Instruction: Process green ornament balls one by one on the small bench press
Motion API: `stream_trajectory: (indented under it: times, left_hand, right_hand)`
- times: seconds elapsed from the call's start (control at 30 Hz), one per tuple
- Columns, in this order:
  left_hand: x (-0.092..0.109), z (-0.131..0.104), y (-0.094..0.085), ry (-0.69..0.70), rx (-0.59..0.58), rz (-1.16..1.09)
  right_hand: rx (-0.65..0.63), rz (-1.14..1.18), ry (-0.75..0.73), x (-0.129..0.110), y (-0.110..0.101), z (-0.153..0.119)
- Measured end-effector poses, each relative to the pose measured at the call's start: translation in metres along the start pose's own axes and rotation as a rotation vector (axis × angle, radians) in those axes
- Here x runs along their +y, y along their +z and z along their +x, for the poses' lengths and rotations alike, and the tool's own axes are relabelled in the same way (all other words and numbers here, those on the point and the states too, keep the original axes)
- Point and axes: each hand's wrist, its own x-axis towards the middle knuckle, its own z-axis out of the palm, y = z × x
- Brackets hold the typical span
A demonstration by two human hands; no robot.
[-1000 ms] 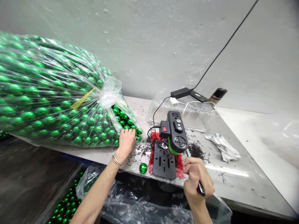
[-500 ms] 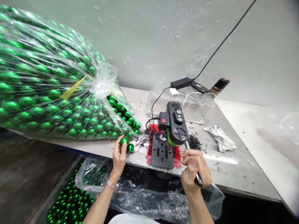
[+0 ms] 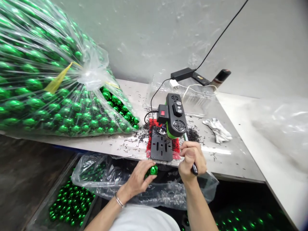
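Your left hand's [image 3: 139, 178] thumb and fingers are closed around a shiny green metallic ball [image 3: 153, 170], just in front of the black slotted flat base plate [image 3: 161, 148]; half a second ago they pinched a ball beside the bag, and the second ball then lying next to them is gone from that spot on the table. Your right hand [image 3: 193, 160] stays wrapped around the black-handled metal lever [image 3: 194, 169] of the black-and-green boxy machine [image 3: 176, 117]. The machine's head overhangs the plate's rear, with red sheeting [image 3: 176, 144] beneath and scattered thin black bits [image 3: 192, 134] around. To the left bulges a clear plastic bag [image 3: 60, 112] full of green balls, its opening facing the machine; crumpled white fabric gloves [image 3: 218, 130] lie to the right. Loose clear plastic sheeting [image 3: 168, 194] hangs below the table's front edge, close under your left hand. Your fingers cover part of the ball, so you cannot tell whether they hold another. The bag runs out of view, and the green balls at lower right [image 3: 250, 221] sink into shadow.
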Motion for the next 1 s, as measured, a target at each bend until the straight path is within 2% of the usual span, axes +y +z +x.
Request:
stream_trajectory:
  times: [0.07,0.13,0.2,0.27,0.33,0.47,0.67,0.8,1.0]
  left_hand:
    - [0.01,-0.008,0.005,-0.148,0.107,-0.165]
    - [0.017,-0.003,0.002,-0.428,0.306,-0.421]
    - [0.024,0.013,-0.008,-0.733,0.445,-0.793]
    - [0.03,0.032,-0.02,-0.929,0.439,-1.162]
    - [0.034,0.048,-0.028,-1.026,0.374,-1.382]
    - [0.036,0.061,-0.028,-1.055,0.327,-1.432]
    - [0.031,0.066,-0.018,-1.025,0.331,-1.229]
    - [0.02,0.074,-0.012,-0.918,0.268,-0.952]
    - [-0.006,0.091,0.009,-0.687,0.119,-0.382]
  right_hand:
    - [-0.016,0.004,-0.001,0.0,0.0,0.0]
    - [-0.02,0.006,-0.002,0.0,-0.001,0.0]
    - [-0.018,0.009,-0.003,0.0,-0.002,0.0]
    - [-0.021,0.009,0.005,0.0,-0.002,-0.001]
    - [-0.029,0.006,0.012,0.0,-0.002,-0.001]
    - [-0.039,0.003,0.0,0.0,-0.003,-0.001]
    - [-0.05,-0.005,0.008,0.0,-0.004,-0.002]
    - [-0.051,0.01,0.01,0.0,-0.004,-0.002]
    - [-0.069,0.025,0.01,-0.001,-0.005,-0.002]
